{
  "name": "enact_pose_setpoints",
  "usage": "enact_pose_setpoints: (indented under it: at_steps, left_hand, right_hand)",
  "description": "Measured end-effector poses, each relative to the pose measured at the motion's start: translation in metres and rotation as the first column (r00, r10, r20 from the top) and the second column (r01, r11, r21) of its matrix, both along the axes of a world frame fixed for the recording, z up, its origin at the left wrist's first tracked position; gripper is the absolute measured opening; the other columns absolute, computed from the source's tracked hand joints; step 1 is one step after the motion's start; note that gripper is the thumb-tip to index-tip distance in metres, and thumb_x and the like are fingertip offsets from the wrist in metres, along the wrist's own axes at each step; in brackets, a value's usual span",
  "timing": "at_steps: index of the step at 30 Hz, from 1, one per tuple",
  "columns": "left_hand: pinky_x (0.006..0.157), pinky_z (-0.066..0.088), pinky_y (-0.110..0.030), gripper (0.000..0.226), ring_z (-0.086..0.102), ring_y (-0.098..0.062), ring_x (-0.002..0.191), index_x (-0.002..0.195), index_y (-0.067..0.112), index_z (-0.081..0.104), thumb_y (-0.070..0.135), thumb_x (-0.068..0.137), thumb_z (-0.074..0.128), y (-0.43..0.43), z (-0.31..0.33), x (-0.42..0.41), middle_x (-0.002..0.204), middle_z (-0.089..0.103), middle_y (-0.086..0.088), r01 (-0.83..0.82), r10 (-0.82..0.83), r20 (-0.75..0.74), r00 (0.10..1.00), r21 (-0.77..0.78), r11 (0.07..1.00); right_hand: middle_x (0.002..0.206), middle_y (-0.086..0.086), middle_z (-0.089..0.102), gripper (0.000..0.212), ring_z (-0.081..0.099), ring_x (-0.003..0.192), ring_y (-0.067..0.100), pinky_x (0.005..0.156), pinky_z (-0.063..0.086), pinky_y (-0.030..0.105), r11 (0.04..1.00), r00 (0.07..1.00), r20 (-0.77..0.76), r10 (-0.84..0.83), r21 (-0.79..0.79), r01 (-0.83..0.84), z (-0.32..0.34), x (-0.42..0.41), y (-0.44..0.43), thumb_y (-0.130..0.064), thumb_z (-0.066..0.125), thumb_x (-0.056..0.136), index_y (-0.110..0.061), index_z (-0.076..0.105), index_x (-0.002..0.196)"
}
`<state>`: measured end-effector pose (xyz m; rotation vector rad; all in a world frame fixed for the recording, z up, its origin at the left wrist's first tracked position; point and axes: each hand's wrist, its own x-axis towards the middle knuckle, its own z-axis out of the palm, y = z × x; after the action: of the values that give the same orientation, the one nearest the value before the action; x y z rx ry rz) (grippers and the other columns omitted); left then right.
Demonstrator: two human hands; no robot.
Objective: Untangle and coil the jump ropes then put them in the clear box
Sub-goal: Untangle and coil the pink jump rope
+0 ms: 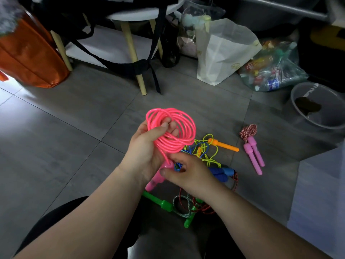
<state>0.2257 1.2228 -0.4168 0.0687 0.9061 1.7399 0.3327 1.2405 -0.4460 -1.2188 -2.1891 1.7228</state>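
Note:
My left hand grips a coiled bright pink jump rope, its loops standing above my fingers. Its pink handles hang below, and my right hand pinches them with the thumb on top. On the floor underneath lies a tangle of ropes: a yellow rope with orange handles, a rope with blue handles, and a braided rope with green handles. A coiled red-white rope with pink handles lies apart to the right. The clear box stands at the right edge, partly cut off.
A grey bin stands at the back right. Behind it lie a bag of bottles and a white paper bag. A white stool with wooden legs and black straps stands at the back, an orange bag at the far left.

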Motion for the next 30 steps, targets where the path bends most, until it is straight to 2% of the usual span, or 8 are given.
enact_pose_setpoints:
  at_steps: [4, 7, 10, 12, 15, 20, 24, 30]
  left_hand:
    - [0.057, 0.054, -0.019, 0.018, 0.058, -0.01, 0.047, 0.075, 0.003, 0.051, -0.009, 0.063, 0.056, -0.001, 0.007, -0.011, 0.052, 0.057, -0.002, 0.06, -0.059, -0.021, 0.998, 0.03, 0.998]
    - [0.056, 0.053, -0.018, 0.016, 0.052, -0.006, 0.043, 0.071, 0.005, 0.047, -0.007, 0.063, 0.054, -0.002, 0.01, -0.022, 0.05, 0.052, 0.001, 0.011, -0.008, -0.057, 0.998, 0.04, 0.999]
    - [0.056, 0.053, -0.019, 0.017, 0.052, -0.005, 0.045, 0.074, 0.006, 0.049, -0.006, 0.063, 0.053, -0.003, 0.008, -0.027, 0.053, 0.054, 0.001, 0.004, 0.001, -0.097, 0.995, 0.044, 0.999]
    - [0.056, 0.054, -0.02, 0.023, 0.056, -0.005, 0.048, 0.081, 0.007, 0.051, -0.007, 0.063, 0.057, -0.004, 0.003, -0.029, 0.055, 0.058, 0.003, -0.006, 0.009, -0.116, 0.993, 0.025, 1.0]
    - [0.047, 0.05, -0.022, 0.021, 0.056, -0.01, 0.051, 0.084, 0.008, 0.052, -0.004, 0.067, 0.054, -0.004, -0.003, -0.031, 0.06, 0.056, 0.0, 0.01, -0.011, -0.177, 0.984, -0.007, 1.0]
    - [0.05, 0.049, -0.016, 0.021, 0.054, -0.007, 0.047, 0.08, 0.005, 0.05, -0.008, 0.063, 0.047, -0.004, -0.01, -0.027, 0.055, 0.058, 0.002, -0.022, 0.014, -0.125, 0.992, -0.063, 0.998]
    - [0.054, 0.052, -0.017, 0.038, 0.061, -0.009, 0.051, 0.087, 0.008, 0.05, -0.019, 0.076, 0.025, -0.002, -0.012, -0.022, 0.057, 0.063, -0.001, -0.055, 0.046, -0.095, 0.994, -0.096, 0.994]
    - [0.057, 0.053, -0.019, 0.047, 0.061, -0.01, 0.06, 0.098, 0.013, 0.05, -0.017, 0.064, 0.04, -0.003, -0.004, -0.01, 0.063, 0.064, -0.001, 0.027, -0.036, -0.134, 0.99, -0.07, 0.997]
  right_hand:
    - [0.059, -0.007, 0.054, 0.02, 0.049, 0.063, 0.012, 0.063, 0.04, 0.028, 0.993, 0.98, 0.185, 0.074, 0.079, -0.09, 0.011, 0.007, 0.005, -0.034, 0.061, 0.066, -0.02, 0.047, 0.07]
    - [0.064, -0.005, 0.047, 0.023, 0.049, 0.075, 0.02, 0.058, 0.033, 0.025, 0.963, 0.943, 0.331, 0.007, 0.252, -0.095, 0.022, 0.016, 0.015, -0.032, 0.058, 0.075, -0.023, 0.039, 0.066]
    - [0.089, -0.002, 0.061, 0.013, 0.057, 0.093, 0.025, 0.07, 0.041, 0.03, 0.875, 0.92, 0.367, -0.134, 0.479, -0.064, 0.024, 0.02, 0.019, -0.035, 0.054, 0.083, -0.023, 0.053, 0.09]
    - [0.104, -0.002, 0.062, 0.02, 0.061, 0.09, 0.023, 0.07, 0.047, 0.029, 0.672, 0.941, 0.242, -0.235, 0.741, -0.023, 0.012, 0.025, 0.02, -0.031, 0.055, 0.084, -0.02, 0.059, 0.1]
    - [0.111, 0.0, 0.051, 0.017, 0.054, 0.092, 0.015, 0.079, 0.044, 0.019, 0.525, 0.966, -0.186, -0.181, 0.812, 0.255, 0.002, 0.027, 0.024, -0.02, 0.052, 0.079, -0.018, 0.056, 0.096]
    - [0.112, -0.001, 0.041, 0.024, 0.048, 0.1, 0.015, 0.095, 0.032, 0.012, 0.598, 0.932, -0.361, 0.036, 0.754, 0.27, 0.011, 0.02, 0.012, -0.008, 0.049, 0.071, -0.02, 0.047, 0.092]
    - [0.105, -0.005, 0.04, 0.027, 0.046, 0.101, 0.003, 0.093, 0.032, 0.009, 0.782, 0.894, -0.408, 0.186, 0.612, 0.116, 0.018, 0.015, -0.012, -0.006, 0.046, 0.06, -0.018, 0.043, 0.084]
    - [0.083, -0.012, 0.041, 0.021, 0.045, 0.087, -0.006, 0.083, 0.032, 0.007, 0.96, 0.836, -0.545, -0.067, 0.193, 0.203, 0.016, 0.011, -0.005, -0.02, 0.055, 0.067, -0.028, 0.036, 0.07]
